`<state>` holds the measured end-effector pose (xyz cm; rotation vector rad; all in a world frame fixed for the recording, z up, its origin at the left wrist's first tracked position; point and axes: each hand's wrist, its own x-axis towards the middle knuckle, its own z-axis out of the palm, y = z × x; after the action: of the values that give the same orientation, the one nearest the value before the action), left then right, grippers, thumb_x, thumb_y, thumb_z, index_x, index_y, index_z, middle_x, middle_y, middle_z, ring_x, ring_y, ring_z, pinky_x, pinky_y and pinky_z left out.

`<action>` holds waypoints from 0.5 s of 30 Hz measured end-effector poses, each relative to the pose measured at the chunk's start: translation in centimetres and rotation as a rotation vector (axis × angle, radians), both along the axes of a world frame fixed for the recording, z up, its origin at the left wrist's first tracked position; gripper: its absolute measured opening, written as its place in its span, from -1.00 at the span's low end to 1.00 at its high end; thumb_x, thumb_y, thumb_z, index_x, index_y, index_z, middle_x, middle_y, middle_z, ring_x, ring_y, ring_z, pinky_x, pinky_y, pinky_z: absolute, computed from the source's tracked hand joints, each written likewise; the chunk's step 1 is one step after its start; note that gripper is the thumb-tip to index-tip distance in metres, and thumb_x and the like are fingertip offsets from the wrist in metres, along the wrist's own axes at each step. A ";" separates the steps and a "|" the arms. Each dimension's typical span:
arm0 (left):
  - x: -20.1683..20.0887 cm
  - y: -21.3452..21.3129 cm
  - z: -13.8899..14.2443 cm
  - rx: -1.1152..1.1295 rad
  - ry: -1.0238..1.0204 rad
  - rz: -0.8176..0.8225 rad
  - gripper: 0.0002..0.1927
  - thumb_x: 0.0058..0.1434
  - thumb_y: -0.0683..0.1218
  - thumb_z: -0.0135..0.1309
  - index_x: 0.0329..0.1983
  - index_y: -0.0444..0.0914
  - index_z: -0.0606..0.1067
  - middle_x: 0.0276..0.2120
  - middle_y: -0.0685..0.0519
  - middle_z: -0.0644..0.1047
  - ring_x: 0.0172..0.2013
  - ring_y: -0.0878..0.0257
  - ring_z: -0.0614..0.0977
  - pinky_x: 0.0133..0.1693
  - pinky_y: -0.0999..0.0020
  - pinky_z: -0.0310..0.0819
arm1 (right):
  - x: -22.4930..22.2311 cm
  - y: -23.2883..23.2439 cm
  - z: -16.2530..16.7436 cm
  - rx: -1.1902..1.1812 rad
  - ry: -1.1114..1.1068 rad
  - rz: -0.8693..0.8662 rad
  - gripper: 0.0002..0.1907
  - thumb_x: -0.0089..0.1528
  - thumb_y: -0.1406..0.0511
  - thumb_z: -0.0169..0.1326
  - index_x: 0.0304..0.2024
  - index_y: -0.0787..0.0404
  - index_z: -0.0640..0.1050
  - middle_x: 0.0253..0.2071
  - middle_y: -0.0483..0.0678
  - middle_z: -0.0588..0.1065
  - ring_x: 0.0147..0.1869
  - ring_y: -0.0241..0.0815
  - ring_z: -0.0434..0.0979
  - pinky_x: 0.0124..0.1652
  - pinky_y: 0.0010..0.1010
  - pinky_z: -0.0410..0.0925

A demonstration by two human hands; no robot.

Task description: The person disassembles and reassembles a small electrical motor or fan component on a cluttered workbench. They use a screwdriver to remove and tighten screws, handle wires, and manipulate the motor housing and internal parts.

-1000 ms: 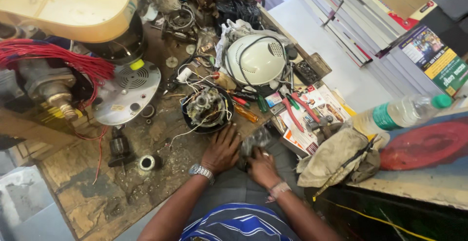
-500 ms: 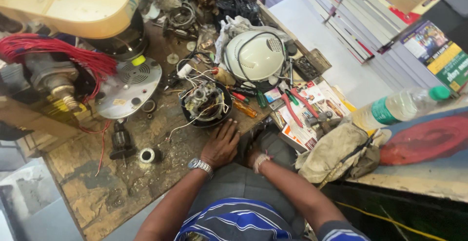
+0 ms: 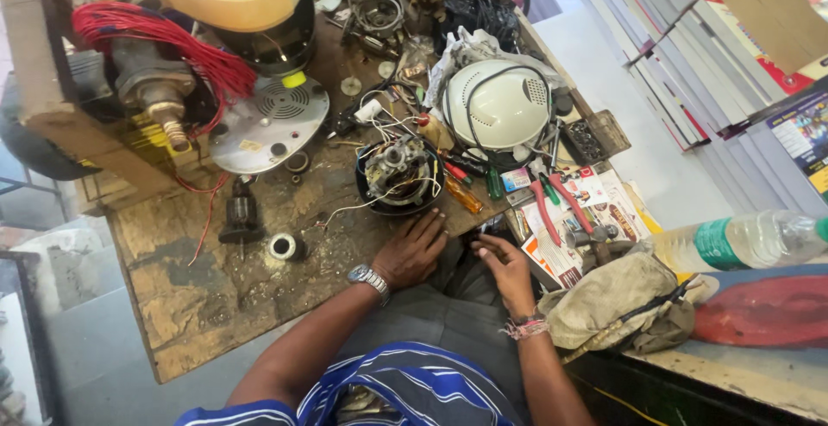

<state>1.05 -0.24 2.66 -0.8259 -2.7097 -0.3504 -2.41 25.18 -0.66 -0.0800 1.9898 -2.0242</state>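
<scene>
- At the near edge of the workbench (image 3: 216, 305), your left hand (image 3: 412, 252) lies flat and open, fingertips touching the black motor (image 3: 398, 176), holding nothing.
- Your right hand (image 3: 506, 268) hovers just off that edge, fingers loosely curled; whether it grips anything, I cannot tell.

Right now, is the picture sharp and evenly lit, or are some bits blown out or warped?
In the head view, the workbench is sharp and softly lit. The pale floor at the upper right is nearly washed out by daylight. The wide lens bends the edges, so the book stack fans outward. The left hand and right hand show no obvious motion blur.
</scene>
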 end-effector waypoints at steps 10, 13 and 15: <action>0.5 -0.2 -1.0 0.015 0.087 0.015 -0.50 0.16 -0.02 0.10 0.15 -0.32 0.47 0.32 -0.24 0.37 0.41 -0.11 0.27 0.35 -0.04 0.09 | 6.1 -2.1 -4.1 0.070 -0.052 0.069 -0.73 0.27 0.45 0.09 0.02 0.38 0.60 -0.12 -0.01 0.66 -0.07 -0.26 0.65 -0.01 -0.47 0.47; 0.4 0.0 -0.9 0.000 0.073 0.004 -0.48 0.12 -0.01 0.11 0.14 -0.32 0.47 0.31 -0.25 0.37 0.40 -0.12 0.27 0.35 -0.03 0.10 | 7.2 -3.1 -3.2 0.040 -0.046 0.110 -0.74 0.28 0.44 0.09 0.02 0.37 0.60 -0.12 -0.01 0.66 -0.06 -0.28 0.64 -0.01 -0.48 0.48; 0.3 0.2 -0.8 -0.002 0.060 0.004 -0.46 0.10 -0.01 0.11 0.14 -0.32 0.46 0.31 -0.25 0.37 0.39 -0.13 0.27 0.34 -0.04 0.10 | 7.2 -3.3 -2.1 0.056 -0.020 0.124 -0.75 0.29 0.44 0.09 0.01 0.38 0.61 -0.13 -0.01 0.67 -0.05 -0.29 0.66 0.00 -0.49 0.49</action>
<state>1.35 -0.02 1.83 -0.8181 -2.6566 -0.3170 4.81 21.93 -2.81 -0.1654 1.9769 -1.8844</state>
